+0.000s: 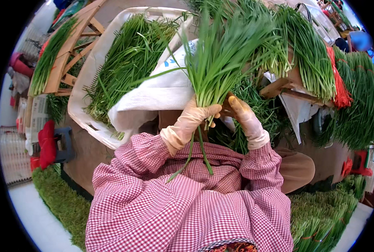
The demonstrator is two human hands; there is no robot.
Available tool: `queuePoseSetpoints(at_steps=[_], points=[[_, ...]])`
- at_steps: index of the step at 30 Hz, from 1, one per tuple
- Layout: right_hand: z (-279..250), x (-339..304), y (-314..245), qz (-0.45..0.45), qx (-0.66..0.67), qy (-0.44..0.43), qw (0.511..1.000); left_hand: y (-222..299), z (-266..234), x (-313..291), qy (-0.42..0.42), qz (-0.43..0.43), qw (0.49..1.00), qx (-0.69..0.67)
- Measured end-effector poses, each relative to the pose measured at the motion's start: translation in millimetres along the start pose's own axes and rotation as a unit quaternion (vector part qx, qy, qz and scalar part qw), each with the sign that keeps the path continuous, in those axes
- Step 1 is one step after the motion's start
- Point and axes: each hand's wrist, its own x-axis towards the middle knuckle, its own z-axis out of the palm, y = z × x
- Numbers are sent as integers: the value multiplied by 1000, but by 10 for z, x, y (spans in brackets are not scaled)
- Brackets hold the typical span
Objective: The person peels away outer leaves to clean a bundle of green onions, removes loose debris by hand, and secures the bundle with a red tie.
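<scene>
A bunch of green garlic chives [214, 77] stands fanned out in front of me, its leaf tips pointing away and its pale stem ends toward me. My left hand [187, 122], in a pale thin glove, is wrapped round the stems. A few loose blades droop below it over my checked sleeves and lap. To the right of the stems, my right hand [247, 119] is raised, gloved and stained brown at the fingertips. Its fingers stretch upward close to the bunch with nothing visible in them. Whether they touch the stems is hard to make out.
At left, a white plastic crate [78, 107] holds loose chives, with a white sack [153, 96] over its near side. More chives [306, 54] lie on a wooden stand at right, beside red ties [338, 82]. A grey stool [64, 145] with red cloth stands left.
</scene>
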Motion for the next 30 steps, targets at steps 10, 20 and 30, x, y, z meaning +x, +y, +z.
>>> queuePoseSetpoints(at_steps=[10,20,30], points=[[200,140,-131,-7,23,51,998,-218,15,-22,-26,35,999,15],[305,-12,-532,-73,-53,48,995,188,141,-198,-54,97,993,-36],[36,91,-71,-51,126,17,991,-136,187,-229,-101,-29,994,-35]])
